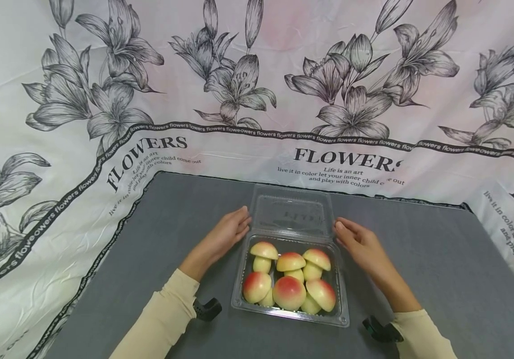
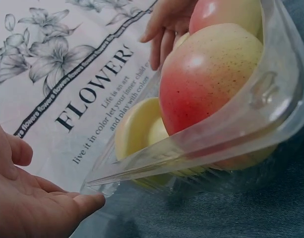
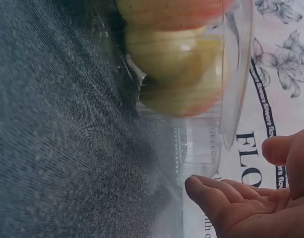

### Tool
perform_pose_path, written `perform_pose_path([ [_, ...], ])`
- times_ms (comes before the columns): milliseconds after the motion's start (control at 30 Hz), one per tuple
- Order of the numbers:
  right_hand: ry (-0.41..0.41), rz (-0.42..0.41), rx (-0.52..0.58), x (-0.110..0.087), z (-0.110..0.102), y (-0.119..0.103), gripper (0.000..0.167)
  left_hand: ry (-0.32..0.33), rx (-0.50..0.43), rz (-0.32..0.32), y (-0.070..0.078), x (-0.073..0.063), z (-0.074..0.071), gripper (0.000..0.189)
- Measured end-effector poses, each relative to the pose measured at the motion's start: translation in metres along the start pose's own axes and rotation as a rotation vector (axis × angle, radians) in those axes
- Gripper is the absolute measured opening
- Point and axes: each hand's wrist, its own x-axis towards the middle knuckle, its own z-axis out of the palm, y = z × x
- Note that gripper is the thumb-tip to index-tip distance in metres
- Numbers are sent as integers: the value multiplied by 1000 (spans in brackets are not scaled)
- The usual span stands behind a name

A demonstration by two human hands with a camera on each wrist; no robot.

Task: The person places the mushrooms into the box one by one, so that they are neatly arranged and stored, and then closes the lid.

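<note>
A clear plastic clamshell box (image 1: 290, 315) lies with its lid (image 1: 290, 212) folded back, away from me. Inside are several mushroom-shaped pieces (image 1: 289, 293) with red-and-yellow caps and pale yellow stems. My left hand (image 1: 226, 234) is beside the hinge end of the lid on the left, fingers loosely extended. In the left wrist view its fingertips (image 2: 94, 202) come close to the box's corner; contact is unclear. On the opposite side, my right hand (image 1: 366, 249) has its fingertips by the lid's right edge. The right wrist view shows relaxed fingers (image 3: 206, 191) near the clear plastic.
A dark grey cloth (image 1: 436, 249) covers the table under the box. Behind and at the sides hangs a white curtain (image 1: 248, 159) printed with flowers and lettering, meeting the table's back edge. Dark wrist straps (image 1: 208, 309) are on both forearms.
</note>
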Motion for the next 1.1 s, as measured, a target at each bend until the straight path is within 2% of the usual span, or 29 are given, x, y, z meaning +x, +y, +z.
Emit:
perform_pose_path([
  [333,-9,70,70,17,-2,2,77,-26,11,1,-1,6,-2,68],
  [700,-30,102,44,27,-3,3,81,-48,28,-19,-3,16,-2,69],
  [900,-22,109,64,32,-6,6,80,-22,21,-27,-1,21,0,68],
  [1100,-19,80,92,31,-10,0,82,-4,54,11,4,23,0,67],
])
